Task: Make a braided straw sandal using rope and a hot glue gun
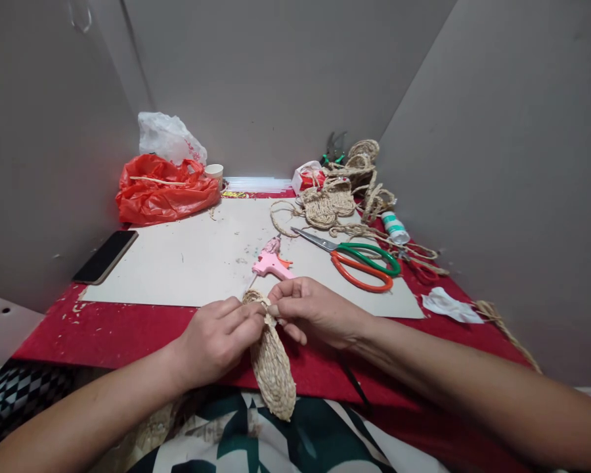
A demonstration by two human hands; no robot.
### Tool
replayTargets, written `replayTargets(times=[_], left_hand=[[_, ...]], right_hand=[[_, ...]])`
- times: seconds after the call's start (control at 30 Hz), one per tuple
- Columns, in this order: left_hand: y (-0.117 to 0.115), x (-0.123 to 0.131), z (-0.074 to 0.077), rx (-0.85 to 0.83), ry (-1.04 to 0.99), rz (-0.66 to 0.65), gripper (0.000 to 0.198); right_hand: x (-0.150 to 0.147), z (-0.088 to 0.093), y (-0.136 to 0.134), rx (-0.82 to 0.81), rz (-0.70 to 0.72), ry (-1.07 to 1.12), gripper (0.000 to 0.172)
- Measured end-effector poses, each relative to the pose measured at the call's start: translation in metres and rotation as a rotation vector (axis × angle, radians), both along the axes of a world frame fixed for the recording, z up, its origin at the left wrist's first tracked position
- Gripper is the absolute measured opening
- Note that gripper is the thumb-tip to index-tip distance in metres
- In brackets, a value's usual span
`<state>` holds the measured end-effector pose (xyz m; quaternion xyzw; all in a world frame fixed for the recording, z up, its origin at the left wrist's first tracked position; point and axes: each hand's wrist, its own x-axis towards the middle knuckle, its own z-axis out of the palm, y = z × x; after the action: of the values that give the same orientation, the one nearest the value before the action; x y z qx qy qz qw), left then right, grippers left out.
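A woven straw slipper hangs over the table's front edge, its lower end above my lap. My left hand is closed on its upper left side. From the right, my right hand pinches at the same upper part, fingertips meeting those of the left. Whatever small strand lies between the right fingertips is too small to make out. Just beyond my hands lies a pink glue gun on the white board. Scissors with one green and one orange handle rest to its right.
A white board covers much of the red cloth. At left are a phone, a red plastic bag and a paper cup. Straw pieces and braided cord are heaped at back right, near a thread spool. Grey walls enclose the table.
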<state>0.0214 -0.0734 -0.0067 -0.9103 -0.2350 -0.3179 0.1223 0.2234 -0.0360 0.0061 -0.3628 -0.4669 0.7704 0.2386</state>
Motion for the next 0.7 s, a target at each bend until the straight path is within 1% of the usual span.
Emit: replayTargets(times=[0.13, 0.23, 0.33, 0.43, 0.5, 0.6, 0.7], left_hand=[[-0.001, 0.002, 0.009, -0.334, -0.196, -0.009, 0.018], [-0.005, 0.005, 0.019, -0.486, -0.362, 0.031, 0.012], [-0.007, 0.008, 0.024, -0.663, -0.458, 0.099, 0.008], [-0.005, 0.009, 0.026, -0.869, -0.503, 0.168, 0.01], [-0.002, 0.009, 0.025, -0.993, -0.534, 0.182, 0.011], [0.002, 0.01, 0.025, -1.171, -0.601, 0.155, 0.013], [0.004, 0.012, 0.025, -1.329, -0.667, 0.125, 0.016]], right_hand=[[-0.004, 0.001, -0.003, 0.0, -0.018, 0.02, 0.02], [-0.005, 0.0, -0.004, 0.018, -0.025, 0.016, 0.022], [-0.005, -0.002, -0.005, 0.021, -0.027, 0.027, 0.023], [-0.005, -0.003, -0.006, 0.026, -0.035, 0.045, 0.024], [-0.005, -0.003, -0.006, 0.031, -0.035, 0.048, 0.024], [-0.003, 0.0, -0.004, 0.047, -0.004, 0.022, 0.023], [-0.001, 0.002, -0.002, 0.058, 0.04, -0.011, 0.026]])
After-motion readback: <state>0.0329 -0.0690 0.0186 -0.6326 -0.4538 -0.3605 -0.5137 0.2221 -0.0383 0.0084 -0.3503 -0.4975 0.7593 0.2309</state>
